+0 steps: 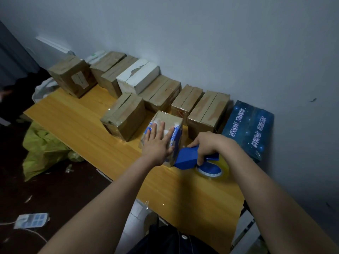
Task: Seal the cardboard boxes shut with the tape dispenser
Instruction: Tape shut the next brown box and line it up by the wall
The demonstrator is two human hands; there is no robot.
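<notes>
At the left end of the desk (73, 121) the labelled box (72, 77) looks closed, though we cannot tell whether clear tape covers it. Along the wall, the back row of boxes (113, 70) and the white box (137, 76) show dark lines down their top seams. The front box (124, 114) has a ragged gap too, so we judge most of the sealing is ahead of us. Nearer us, our left grip (157, 143) is released, lying flat with straight fingers and pressing down the current box (166, 117). Just to its right, our right grip (207, 145) is clenched round the handle of the blue tape dispenser (187, 158), whose nose meets that box's near side. We read this as a strip just starting. Further right, the tall brown box (209, 110) shows a split seam, and the dark blue carton (247, 127) stands at the end.
</notes>
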